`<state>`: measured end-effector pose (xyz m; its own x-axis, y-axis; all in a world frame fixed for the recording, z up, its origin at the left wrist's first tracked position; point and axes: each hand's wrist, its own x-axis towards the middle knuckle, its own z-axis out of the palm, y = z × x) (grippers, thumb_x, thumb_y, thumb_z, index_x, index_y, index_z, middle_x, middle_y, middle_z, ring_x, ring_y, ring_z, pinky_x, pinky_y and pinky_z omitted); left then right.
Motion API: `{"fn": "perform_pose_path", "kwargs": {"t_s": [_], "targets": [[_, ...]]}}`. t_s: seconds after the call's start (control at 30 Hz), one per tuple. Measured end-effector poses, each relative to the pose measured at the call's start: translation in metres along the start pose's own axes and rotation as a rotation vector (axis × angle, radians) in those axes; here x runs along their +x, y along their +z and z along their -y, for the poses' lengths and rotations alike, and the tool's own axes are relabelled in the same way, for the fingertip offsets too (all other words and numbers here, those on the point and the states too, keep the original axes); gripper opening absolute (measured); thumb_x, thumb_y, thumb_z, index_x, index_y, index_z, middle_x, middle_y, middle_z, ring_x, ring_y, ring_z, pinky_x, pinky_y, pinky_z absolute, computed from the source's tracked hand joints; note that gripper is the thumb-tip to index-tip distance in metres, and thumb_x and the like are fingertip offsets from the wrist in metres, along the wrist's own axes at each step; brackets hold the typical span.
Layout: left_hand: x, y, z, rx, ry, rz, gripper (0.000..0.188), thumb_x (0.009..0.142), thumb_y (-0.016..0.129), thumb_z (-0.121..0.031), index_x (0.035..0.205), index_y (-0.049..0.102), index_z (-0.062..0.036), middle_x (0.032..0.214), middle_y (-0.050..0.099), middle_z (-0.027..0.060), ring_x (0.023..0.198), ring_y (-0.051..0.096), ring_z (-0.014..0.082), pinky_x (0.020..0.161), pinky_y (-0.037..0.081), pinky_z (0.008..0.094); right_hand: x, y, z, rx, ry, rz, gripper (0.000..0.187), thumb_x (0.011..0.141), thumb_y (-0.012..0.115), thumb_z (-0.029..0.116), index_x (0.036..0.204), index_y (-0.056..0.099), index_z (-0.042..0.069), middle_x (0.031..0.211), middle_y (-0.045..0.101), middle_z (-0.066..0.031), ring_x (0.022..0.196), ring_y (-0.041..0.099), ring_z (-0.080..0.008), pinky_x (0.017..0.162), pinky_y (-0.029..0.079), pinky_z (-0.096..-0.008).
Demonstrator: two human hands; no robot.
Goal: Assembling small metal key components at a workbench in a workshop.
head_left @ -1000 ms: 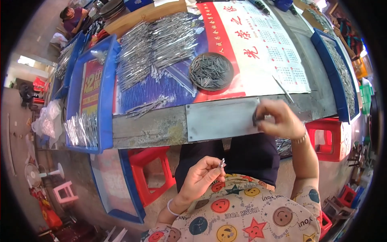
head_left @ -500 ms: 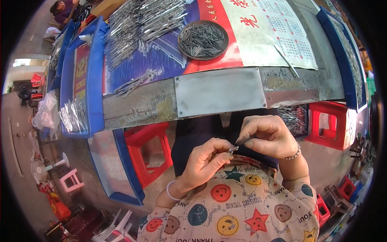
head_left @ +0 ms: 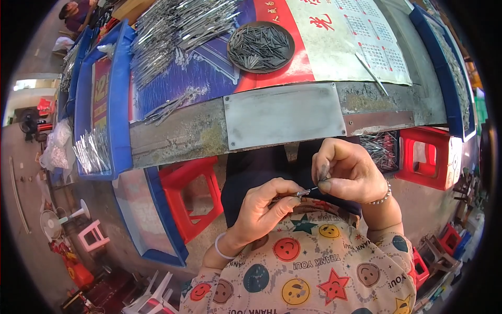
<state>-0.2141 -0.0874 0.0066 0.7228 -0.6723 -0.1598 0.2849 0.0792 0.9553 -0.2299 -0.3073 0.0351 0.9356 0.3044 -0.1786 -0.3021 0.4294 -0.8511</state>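
Observation:
My left hand [head_left: 269,206] is closed on a slim shiny metal rod [head_left: 301,193], whose end sticks out past the thumb and fingertip. Most of that rod is hidden in the palm. My right hand [head_left: 349,172] pinches a thin dark pin [head_left: 315,188] between thumb and forefinger. The pin points left, its tip at the rod's end; I cannot tell whether it sits inside. Both hands are over my lap, in front of the bench's near edge. On the bench, a round dark bowl [head_left: 289,58] holds many similar dark pins [head_left: 261,44].
Heaps of metal rods [head_left: 204,21] cover the bench's far left, with a few loose rods [head_left: 170,106] nearer. A blue tray [head_left: 125,99] stands left, another blue tray [head_left: 436,52] right. A metal plate [head_left: 285,115] lines the front edge. Red stools [head_left: 201,209] flank my legs.
My right hand has drawn slightly to the right, and the dark pin now shows between the two hands. The left hand has barely moved. The whole view has shifted a little.

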Motion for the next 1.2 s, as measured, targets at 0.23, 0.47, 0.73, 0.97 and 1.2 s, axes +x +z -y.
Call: {"fn": "perform_pose_path", "kwargs": {"t_s": [0.23,0.47,0.73,0.97,1.2], "targets": [[0.002,-0.004,0.001,0.006,0.029,0.011,0.013,0.091,0.059,-0.005,0.102,0.061,0.0026,0.081,0.059,0.0036,0.064,0.054,0.0071,0.057,0.044,0.0204,0.005,0.000,0.000,-0.021,0.030,0.048,0.015,0.079,0.058,-0.005,0.090,0.050,0.001,0.083,0.049,0.0020,0.069,0.043,-0.0024,0.060,0.038,-0.0183],[0.002,-0.009,0.002,0.086,0.037,0.022,0.012,0.090,0.060,-0.004,0.100,0.062,0.0018,0.079,0.061,0.0048,0.062,0.055,0.0079,0.054,0.044,0.0217,0.009,-0.001,0.006,0.011,0.226,0.030,0.020,0.073,0.060,-0.007,0.081,0.043,0.002,0.074,0.051,-0.0061,0.068,0.048,-0.0121,0.061,0.040,-0.0227],[0.004,-0.013,0.001,0.589,0.317,-0.011,0.020,0.077,0.070,0.001,0.095,0.061,-0.0009,0.070,0.057,0.0091,0.056,0.057,0.0221,0.050,0.044,0.0294,0.008,-0.002,0.009,-0.294,0.284,0.117,0.018,0.077,0.054,-0.007,0.086,0.041,0.002,0.080,0.051,-0.0037,0.068,0.048,-0.0087,0.060,0.043,-0.0227],[0.005,-0.009,-0.001,0.813,0.484,-0.114,0.030,0.068,0.072,0.002,0.095,0.061,-0.0001,0.071,0.058,0.0084,0.058,0.058,0.0225,0.051,0.045,0.0317,-0.001,0.011,-0.002,-0.520,0.069,-0.015,0.013,0.081,0.056,-0.002,0.089,0.046,0.001,0.074,0.048,-0.0009,0.066,0.045,-0.0053,0.056,0.039,-0.0242],[0.004,-0.009,-0.008,1.032,0.574,-0.189,0.030,0.069,0.074,0.001,0.096,0.063,0.0002,0.075,0.062,0.0083,0.059,0.058,0.0221,0.052,0.043,0.0310,-0.005,0.005,-0.022,-0.365,0.025,-0.167,0.012,0.088,0.062,0.007,0.091,0.053,-0.001,0.070,0.053,-0.0009,0.062,0.050,-0.0044,0.055,0.043,-0.0219]]}}
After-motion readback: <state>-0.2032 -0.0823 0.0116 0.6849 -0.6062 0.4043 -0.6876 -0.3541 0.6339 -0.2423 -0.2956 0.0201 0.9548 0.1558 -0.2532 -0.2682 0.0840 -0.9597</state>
